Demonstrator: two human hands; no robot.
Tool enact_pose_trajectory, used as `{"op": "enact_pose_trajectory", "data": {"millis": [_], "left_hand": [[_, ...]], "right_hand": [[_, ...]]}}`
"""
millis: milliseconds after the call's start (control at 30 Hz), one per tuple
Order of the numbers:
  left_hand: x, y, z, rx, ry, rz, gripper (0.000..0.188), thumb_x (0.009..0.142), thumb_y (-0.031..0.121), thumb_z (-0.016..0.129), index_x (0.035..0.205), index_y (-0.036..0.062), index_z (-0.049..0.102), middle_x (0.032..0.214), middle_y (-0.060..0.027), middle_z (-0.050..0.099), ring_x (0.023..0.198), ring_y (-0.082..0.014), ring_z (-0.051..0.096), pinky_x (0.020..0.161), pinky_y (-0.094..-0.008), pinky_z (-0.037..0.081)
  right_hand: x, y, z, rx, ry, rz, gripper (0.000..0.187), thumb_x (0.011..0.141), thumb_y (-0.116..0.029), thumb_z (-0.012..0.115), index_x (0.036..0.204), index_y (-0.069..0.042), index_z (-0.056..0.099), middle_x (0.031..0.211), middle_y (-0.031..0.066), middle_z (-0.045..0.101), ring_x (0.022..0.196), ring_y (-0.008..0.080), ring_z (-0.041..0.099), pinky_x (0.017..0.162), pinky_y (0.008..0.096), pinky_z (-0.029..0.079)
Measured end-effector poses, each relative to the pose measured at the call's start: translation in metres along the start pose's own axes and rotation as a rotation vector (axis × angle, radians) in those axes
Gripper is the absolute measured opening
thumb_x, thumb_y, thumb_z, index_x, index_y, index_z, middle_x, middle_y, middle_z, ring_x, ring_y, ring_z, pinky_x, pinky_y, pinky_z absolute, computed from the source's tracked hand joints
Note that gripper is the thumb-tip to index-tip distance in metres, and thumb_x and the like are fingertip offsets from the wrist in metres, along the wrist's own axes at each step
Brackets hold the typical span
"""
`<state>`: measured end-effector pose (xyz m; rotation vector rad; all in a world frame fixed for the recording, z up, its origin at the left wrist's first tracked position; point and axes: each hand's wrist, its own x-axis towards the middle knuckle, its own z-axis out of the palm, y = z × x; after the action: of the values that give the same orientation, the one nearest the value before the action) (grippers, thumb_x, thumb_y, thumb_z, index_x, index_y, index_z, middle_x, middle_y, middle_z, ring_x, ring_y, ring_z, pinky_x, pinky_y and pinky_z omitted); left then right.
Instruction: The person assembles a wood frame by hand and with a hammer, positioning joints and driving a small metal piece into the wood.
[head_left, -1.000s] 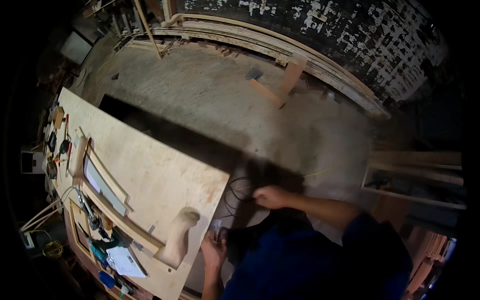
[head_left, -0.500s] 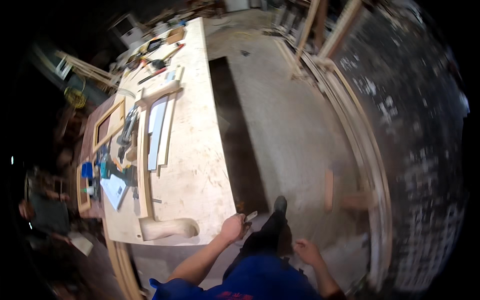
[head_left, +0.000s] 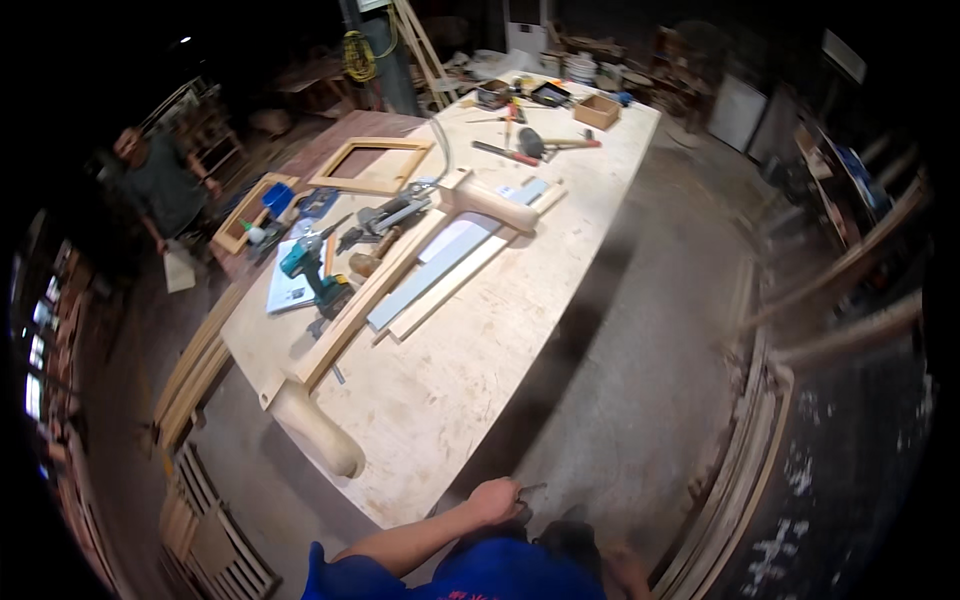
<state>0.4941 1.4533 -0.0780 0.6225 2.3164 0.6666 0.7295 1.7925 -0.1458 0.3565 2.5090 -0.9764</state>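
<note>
Head view: long pale bench (head_left: 480, 370), slanting from lower middle to upper right. Beyond it, upper left, a co-worker (head_left: 170, 185). Across the bench, a wooden rail (head_left: 370, 305) with two rounded legs (head_left: 320, 430), lying down, probably for steadiness; in the way of any straight reach from the near corner to the tools. Farther over, an open wooden frame (head_left: 355, 186). Right of the rail, a grey strip (head_left: 435, 275), roughly parallel, perhaps to stay flat. Left of the rail, papers (head_left: 285, 296), partly covered by a teal drill (head_left: 322, 287), perhaps as a weight. Near the far end, a small box (head_left: 597, 112) and a mallet (head_left: 529, 143). Just off the near edge, left grip (head_left: 495, 500), closed around a thin tool (head_left: 532, 488), tip pointing right, perhaps to clear the bench; too blurred to identify. At the lower edge, right grip (head_left: 626, 570), blurred; opening and contents impossible to tell.
</note>
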Motion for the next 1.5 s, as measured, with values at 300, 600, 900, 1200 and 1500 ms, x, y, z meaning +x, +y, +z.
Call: {"op": "enact_pose_trajectory", "data": {"millis": [300,600,900,1200,1500], "left_hand": [[0.111,0.058,-0.011,-0.045,0.273,-0.214,0.029,0.084,0.03,0.072,0.092,0.0032,0.066,0.094,-0.0226,0.068,0.093,-0.0417,0.067,0.08,-0.0516,0.054],[0.194,0.098,-0.082,-0.318,0.479,-0.493,0.033,0.086,0.034,0.07,0.091,0.0011,0.066,0.092,-0.0234,0.069,0.091,-0.0428,0.067,0.079,-0.0526,0.053],[0.318,0.064,-0.198,-0.4,0.627,-0.667,0.04,0.086,0.038,0.072,0.083,-0.0009,0.066,0.086,-0.0253,0.067,0.085,-0.0441,0.065,0.075,-0.05,0.052],[0.391,0.035,-0.256,-0.42,0.748,-0.867,0.042,0.086,0.041,0.072,0.084,-0.0004,0.067,0.085,-0.0242,0.068,0.083,-0.0444,0.066,0.075,-0.0508,0.052],[0.496,0.069,-0.271,-0.655,0.774,-1.344,0.051,0.087,0.054,0.066,0.099,0.004,0.07,0.103,-0.0243,0.069,0.097,-0.0421,0.066,0.084,-0.052,0.053]], "right_hand": [[0.202,0.043,-0.152,0.079,-0.218,-0.088,0.046,0.091,-0.036,0.064,0.117,0.002,0.066,0.11,0.0213,0.071,0.097,0.0332,0.067,0.087,0.0429,0.052],[0.431,-0.057,-0.295,-0.095,-0.37,-0.209,0.048,0.092,-0.038,0.066,0.13,-0.008,0.064,0.123,0.0218,0.067,0.117,0.034,0.063,0.102,0.044,0.048],[0.65,-0.266,-0.384,0.172,-0.36,-0.442,0.039,0.091,-0.022,0.067,0.121,0.003,0.065,0.1,0.0144,0.074,0.09,0.0215,0.071,0.08,0.0345,0.056],[0.884,-0.443,-0.446,0.378,-0.427,-0.264,0.033,0.089,-0.015,0.067,0.114,0.005,0.065,0.093,0.0099,0.07,0.078,0.0162,0.068,0.065,0.0291,0.054],[1.267,-0.556,-0.422,0.043,-0.075,-0.531,0.046,0.083,-0.013,0.063,0.124,0.008,0.059,0.101,0.0227,0.067,0.089,0.0305,0.066,0.079,0.0403,0.052]]}}
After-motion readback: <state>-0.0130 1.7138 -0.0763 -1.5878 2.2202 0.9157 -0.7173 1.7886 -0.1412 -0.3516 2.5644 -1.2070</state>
